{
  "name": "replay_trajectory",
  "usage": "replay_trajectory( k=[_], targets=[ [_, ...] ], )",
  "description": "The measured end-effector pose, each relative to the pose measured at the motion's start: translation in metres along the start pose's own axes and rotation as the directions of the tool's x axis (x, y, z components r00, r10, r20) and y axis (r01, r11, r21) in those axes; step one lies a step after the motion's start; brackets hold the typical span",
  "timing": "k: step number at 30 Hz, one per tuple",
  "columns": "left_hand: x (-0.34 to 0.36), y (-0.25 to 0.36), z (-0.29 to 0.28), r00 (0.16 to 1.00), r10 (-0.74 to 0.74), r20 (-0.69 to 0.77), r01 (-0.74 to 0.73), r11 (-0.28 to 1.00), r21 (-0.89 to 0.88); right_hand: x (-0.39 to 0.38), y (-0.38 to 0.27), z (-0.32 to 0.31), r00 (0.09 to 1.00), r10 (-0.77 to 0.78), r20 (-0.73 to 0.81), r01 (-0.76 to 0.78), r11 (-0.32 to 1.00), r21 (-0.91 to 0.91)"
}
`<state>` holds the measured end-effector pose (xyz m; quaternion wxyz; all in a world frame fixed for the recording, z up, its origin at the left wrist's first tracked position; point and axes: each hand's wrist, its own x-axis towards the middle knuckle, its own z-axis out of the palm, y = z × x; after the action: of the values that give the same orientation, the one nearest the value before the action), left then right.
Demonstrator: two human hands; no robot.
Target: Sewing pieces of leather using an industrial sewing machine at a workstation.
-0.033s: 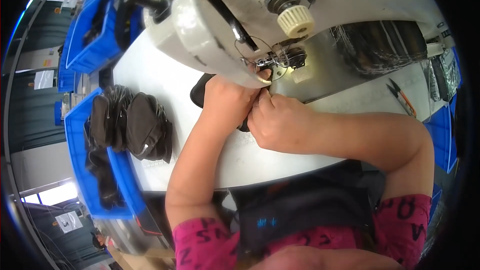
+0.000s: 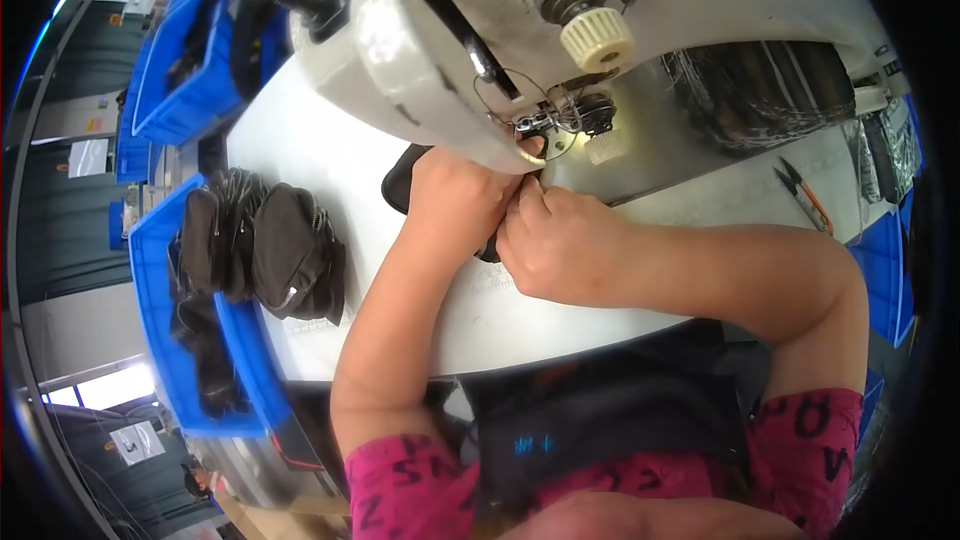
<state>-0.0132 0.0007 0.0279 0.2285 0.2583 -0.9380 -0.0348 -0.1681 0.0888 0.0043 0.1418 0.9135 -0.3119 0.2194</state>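
Note:
A black fabric piece (image 2: 398, 180) lies under my hands on the white table, mostly covered by them. My left hand (image 2: 455, 198) is on top of it, closed on the fabric. The machine head hides part of this hand, and a fingertip shows close to the presser foot (image 2: 535, 124) of the white sewing machine (image 2: 410, 70). Against it sits my right hand (image 2: 560, 245), its fingers curled and pinched on the fabric's near edge. A dark bit of the piece pokes out below, between the two hands.
Several black fabric pouches (image 2: 290, 255) are heaped at the left, by a blue bin (image 2: 160, 340). Orange-handled thread snips (image 2: 805, 195) lie on the right of the table (image 2: 570, 332). Behind them, a stack of dark pieces with loose threads (image 2: 765, 90) rests beside the machine bed.

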Motion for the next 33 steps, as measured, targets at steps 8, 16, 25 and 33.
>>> replay_trajectory(
  k=[8, 16, 25, 33],
  targets=[
    [0.002, 0.005, -0.006, 0.996, -0.039, 0.079, 0.042, 0.999, -0.028, -0.002, -0.001, -0.006, 0.998, 0.004, 0.064, 0.000, 0.999, -0.052],
    [-0.005, 0.009, -0.004, 0.999, -0.018, 0.038, 0.017, 0.999, 0.042, -0.001, -0.003, -0.010, 0.999, -0.007, 0.047, 0.009, 0.999, -0.044],
    [-0.003, 0.015, -0.001, 0.995, -0.082, 0.050, 0.077, 0.992, 0.104, -0.002, -0.003, -0.007, 0.997, 0.059, 0.048, -0.057, 0.998, -0.033],
    [-0.004, 0.025, -0.022, 0.946, -0.316, 0.068, 0.318, 0.948, -0.006, -0.006, 0.003, -0.013, 0.991, 0.045, 0.126, -0.040, 0.998, -0.039]
  ],
)
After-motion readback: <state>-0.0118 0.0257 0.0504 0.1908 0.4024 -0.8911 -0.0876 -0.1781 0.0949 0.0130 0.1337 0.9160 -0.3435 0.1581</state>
